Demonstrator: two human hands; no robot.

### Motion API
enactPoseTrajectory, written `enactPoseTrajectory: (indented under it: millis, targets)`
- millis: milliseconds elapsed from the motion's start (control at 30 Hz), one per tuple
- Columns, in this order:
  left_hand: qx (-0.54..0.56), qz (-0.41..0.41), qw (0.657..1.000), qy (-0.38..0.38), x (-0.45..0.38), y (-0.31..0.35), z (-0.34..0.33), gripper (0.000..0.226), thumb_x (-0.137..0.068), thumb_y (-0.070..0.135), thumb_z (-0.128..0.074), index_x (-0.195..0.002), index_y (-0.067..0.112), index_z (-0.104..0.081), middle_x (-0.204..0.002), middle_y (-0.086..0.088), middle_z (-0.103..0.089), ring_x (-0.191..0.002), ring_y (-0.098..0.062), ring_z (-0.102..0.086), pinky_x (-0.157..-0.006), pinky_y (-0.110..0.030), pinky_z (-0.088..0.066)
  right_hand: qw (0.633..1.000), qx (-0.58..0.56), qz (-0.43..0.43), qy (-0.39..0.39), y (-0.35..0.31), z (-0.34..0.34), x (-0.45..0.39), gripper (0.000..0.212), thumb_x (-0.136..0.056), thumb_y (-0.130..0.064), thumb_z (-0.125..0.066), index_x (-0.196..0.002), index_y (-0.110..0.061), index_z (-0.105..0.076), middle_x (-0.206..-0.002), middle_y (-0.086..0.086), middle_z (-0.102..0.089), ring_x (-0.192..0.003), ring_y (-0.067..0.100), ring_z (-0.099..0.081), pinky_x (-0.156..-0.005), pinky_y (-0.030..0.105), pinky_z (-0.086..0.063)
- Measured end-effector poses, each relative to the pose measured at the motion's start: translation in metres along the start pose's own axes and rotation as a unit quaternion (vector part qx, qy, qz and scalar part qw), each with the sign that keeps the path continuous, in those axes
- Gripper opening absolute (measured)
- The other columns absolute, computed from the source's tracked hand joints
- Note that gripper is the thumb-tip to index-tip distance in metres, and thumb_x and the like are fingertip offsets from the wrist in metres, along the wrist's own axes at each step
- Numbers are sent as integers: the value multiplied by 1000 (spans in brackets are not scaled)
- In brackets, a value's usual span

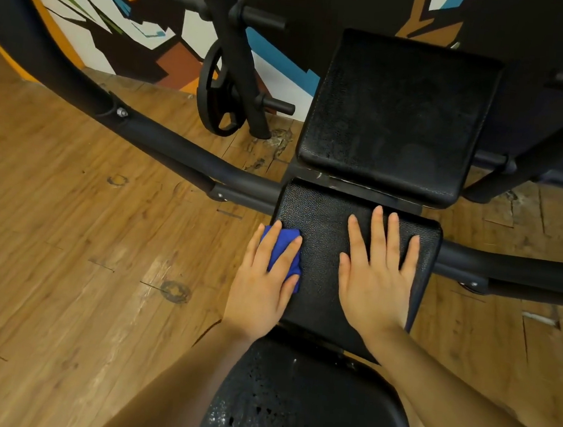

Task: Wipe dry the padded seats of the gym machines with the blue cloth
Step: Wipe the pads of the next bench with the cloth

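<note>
Nearest to the camera, the lowest seat pad shows pale spots that look like water drops, so it probably is not yet dry. Beyond it, the left hand lies with straight fingers over the bunched blue cloth, pressing it on the left edge of the middle pad. The right hand rests flat and open on the same pad, holding nothing. The cloth seems soft and light; it likely wants a flat palm on top, or a pinch at the bunched part to lift it. Farther, the back pad stands tilted.
</note>
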State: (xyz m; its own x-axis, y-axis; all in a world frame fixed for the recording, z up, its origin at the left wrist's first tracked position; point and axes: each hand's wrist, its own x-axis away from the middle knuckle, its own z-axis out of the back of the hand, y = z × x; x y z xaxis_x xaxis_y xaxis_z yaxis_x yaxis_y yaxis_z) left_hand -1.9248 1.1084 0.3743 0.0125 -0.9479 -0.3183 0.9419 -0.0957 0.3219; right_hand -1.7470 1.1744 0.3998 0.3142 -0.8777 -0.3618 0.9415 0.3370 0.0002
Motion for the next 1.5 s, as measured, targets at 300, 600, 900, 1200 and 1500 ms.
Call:
enactPoseTrajectory:
  millis: [300, 600, 900, 1200, 1500]
  targets:
    - [-13, -16, 1000, 8, -72, 3, 18, 56, -98, 37, -34, -150, 17, -33, -158, -16, -24, -145, -39, -20, -116, -43, -20, 1000, 7, -4, -16, 0, -1, -2, 59, -97, -39, -25, -152, -19, -25, -161, 15, -17, -150, 32, -10, -118, 57, -6]
    - [51, -20, 999, 3, -57, -1, 15, 58, -96, 37, -46, -150, 21, -33, -161, -12, -15, -149, -35, -12, -116, -39, -21, 1000, 7, 4, -10, 2, -1, -2, 63, -97, -47, -29, -153, -19, -26, -161, 16, -17, -149, 33, -10, -118, 59, -9]
    - [32, -20, 999, -31, 20, -15, 2, 57, -98, 39, -42, -150, 22, -28, -160, -11, -15, -148, -34, -18, -116, -41, -23, 1000, 9, 9, -5, 1, 0, -2, 62, -96, -46, -29, -152, -18, -29, -160, 17, -20, -149, 34, -13, -117, 58, -7]
    - [31, 5, 999, -9, -12, -9, 11, 55, -99, 37, -38, -150, 20, -27, -158, -12, -19, -144, -33, -26, -115, -40, -24, 1000, 6, 6, -13, -2, 0, -3, 62, -96, -45, -28, -152, -18, -28, -160, 17, -18, -149, 34, -11, -118, 58, -8]
    - [38, 17, 999, -18, 19, -10, 3, 62, -95, 44, -41, -150, 19, -26, -157, -17, -18, -143, -34, -29, -113, -37, -24, 1000, 8, 5, -12, -1, 1, -3, 62, -97, -46, -27, -152, -17, -29, -160, 17, -20, -149, 34, -12, -117, 59, -8]
